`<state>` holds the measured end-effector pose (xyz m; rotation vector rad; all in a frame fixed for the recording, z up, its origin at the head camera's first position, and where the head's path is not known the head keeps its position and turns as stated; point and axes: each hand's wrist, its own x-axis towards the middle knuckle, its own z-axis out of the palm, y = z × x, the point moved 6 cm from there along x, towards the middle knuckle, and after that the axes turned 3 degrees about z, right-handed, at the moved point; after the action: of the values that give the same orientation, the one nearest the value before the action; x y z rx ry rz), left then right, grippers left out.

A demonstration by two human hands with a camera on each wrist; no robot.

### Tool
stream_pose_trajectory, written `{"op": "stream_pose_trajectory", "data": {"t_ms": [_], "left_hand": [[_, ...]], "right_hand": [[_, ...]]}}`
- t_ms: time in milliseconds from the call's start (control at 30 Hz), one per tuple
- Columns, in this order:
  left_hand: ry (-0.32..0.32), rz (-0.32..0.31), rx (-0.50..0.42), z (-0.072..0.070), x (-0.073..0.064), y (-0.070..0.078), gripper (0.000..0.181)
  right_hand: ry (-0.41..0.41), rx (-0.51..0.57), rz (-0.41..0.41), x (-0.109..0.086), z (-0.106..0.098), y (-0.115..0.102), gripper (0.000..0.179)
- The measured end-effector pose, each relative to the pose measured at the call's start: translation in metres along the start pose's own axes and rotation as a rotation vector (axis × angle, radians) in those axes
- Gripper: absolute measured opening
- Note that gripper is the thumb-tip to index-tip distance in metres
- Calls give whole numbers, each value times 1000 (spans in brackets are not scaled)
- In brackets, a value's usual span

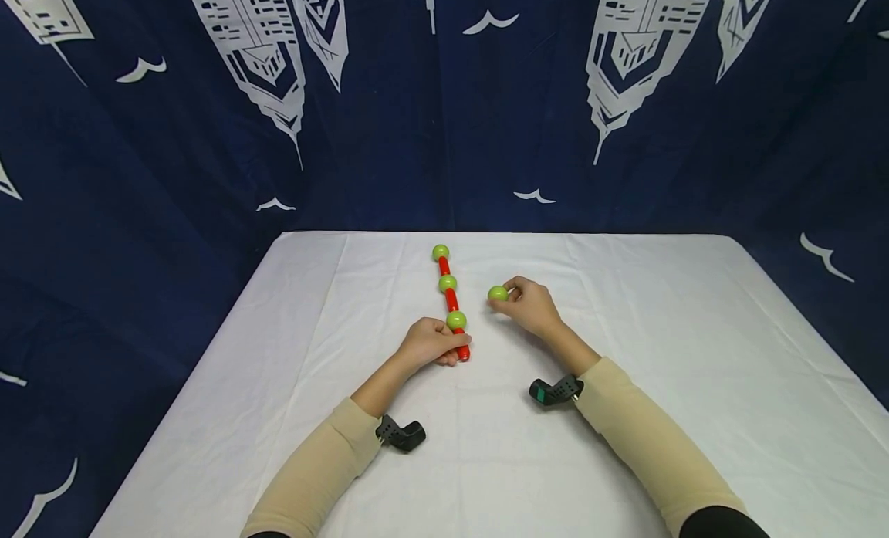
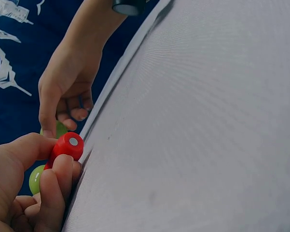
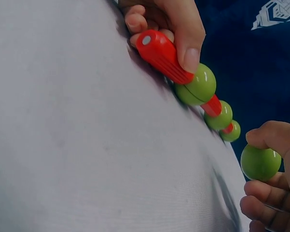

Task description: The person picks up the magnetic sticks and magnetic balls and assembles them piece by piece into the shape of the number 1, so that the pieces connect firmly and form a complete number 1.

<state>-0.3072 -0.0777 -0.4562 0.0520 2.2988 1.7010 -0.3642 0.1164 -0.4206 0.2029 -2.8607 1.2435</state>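
A straight chain of red rods and green balls, in turn, runs away from me over the white table. My left hand [image 1: 425, 343] pinches the nearest red rod [image 3: 163, 57] between thumb and fingers. A small pale disc shows in that rod's free end [image 2: 73, 141]. Its other end meets the nearest green ball [image 1: 456, 320]; beyond follow a middle ball [image 1: 447, 283] and a far ball [image 1: 441, 252], with rods between. To the right of the chain, my right hand [image 1: 533, 306] holds a loose green ball [image 3: 260, 162] between thumb and fingers, apart from the chain.
A white cloth covers the table [image 1: 694, 329]. Behind it and at the left hangs a dark blue cloth [image 1: 444, 152] printed with white buildings and birds. Black wrist cameras [image 1: 401, 434] sit at both sleeve cuffs, low over the tabletop.
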Motion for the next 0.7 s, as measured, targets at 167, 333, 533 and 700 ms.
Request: {"op": "stream_pose_trajectory", "data": {"t_ms": [167, 333, 533, 700], "left_hand": [[2, 7, 6, 0, 0, 0, 29], [-1, 17, 7, 0, 0, 0, 29], [-4, 24, 6, 0, 2, -1, 28], [-6, 26, 15, 0, 2, -2, 28]], "right_hand": [[-15, 10, -10, -8, 0, -4, 42], [-22, 30, -25, -15, 2, -8, 41], [-32, 42, -56, -24, 6, -12, 39], [-42, 56, -75, -33, 8, -15, 39]]}}
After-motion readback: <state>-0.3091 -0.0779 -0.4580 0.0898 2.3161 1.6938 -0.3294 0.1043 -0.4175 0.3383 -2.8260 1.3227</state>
